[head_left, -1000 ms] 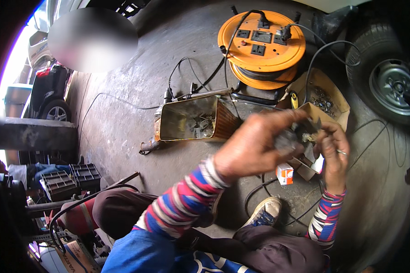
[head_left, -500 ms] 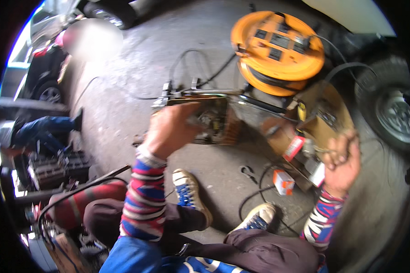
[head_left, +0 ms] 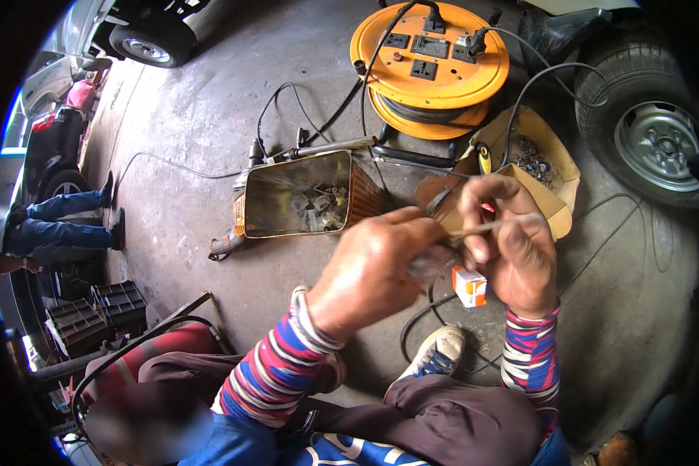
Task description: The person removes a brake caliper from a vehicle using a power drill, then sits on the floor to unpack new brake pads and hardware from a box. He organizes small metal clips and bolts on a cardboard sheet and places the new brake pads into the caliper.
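My left hand [head_left: 374,270] reaches across the middle with its fingers closed, its fingertips at one end of a thin tan strip [head_left: 491,227]. My right hand [head_left: 516,252] faces it, fingers bent and closed about the strip's other part. A blurred, greyish, see-through piece [head_left: 433,264] shows under my left fingers; its kind is unclear. Beyond my left hand a rectangular metal tin [head_left: 276,231] lies with its open side up, small metal parts [head_left: 322,203] inside. Just below the hands, a small orange-and-white box [head_left: 469,287] rests on the floor.
An orange cable reel [head_left: 400,89] with sockets stands at the far side. An opened cardboard box [head_left: 565,194] holds small parts and a yellow-handled tool [head_left: 484,158]. To the right is a wheel [head_left: 660,144]. Cables cross the concrete floor [head_left: 210,101]. Another person's legs [head_left: 66,225] show at left.
My left hand has left the tin and moved right and nearer. My right hand has come inward from the cardboard box, and both hands now meet at the thin strip.
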Action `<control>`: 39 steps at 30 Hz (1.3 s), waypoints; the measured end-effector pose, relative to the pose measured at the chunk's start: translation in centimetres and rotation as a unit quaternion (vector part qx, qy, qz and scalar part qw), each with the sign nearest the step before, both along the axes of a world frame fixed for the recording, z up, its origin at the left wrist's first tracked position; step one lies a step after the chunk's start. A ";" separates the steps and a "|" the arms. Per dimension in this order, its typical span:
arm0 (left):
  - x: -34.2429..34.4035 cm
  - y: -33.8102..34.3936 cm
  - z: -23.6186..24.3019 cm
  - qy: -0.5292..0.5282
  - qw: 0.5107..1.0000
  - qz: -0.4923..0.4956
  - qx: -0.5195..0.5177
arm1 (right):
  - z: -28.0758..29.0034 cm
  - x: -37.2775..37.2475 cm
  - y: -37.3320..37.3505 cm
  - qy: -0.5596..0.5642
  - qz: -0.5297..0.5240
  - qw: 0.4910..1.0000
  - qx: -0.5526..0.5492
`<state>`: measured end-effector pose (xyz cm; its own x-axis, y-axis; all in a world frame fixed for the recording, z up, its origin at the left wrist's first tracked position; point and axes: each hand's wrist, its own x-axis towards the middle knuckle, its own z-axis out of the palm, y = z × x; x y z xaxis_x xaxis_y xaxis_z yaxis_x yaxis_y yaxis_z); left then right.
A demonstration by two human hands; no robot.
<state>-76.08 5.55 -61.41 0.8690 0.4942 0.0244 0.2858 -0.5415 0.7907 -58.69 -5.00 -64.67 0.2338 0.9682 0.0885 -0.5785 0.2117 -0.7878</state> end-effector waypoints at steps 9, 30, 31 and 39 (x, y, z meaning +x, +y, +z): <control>-8.6 7.3 -0.6 0.006 0.943 0.321 0.084 | -6.6 8.5 -5.8 -0.232 -0.194 0.882 -0.360; -0.8 0.3 -2.0 -0.003 0.991 0.095 0.099 | -10.8 8.6 -8.4 -0.716 -0.133 0.562 -0.393; -0.5 0.1 -2.0 0.002 0.992 0.088 0.089 | -9.9 9.3 -8.9 -0.692 -0.135 0.590 -0.395; 3.0 -3.0 -3.1 0.057 0.986 0.034 -0.150 | -3.6 9.2 -13.7 -0.374 -0.134 0.829 -0.393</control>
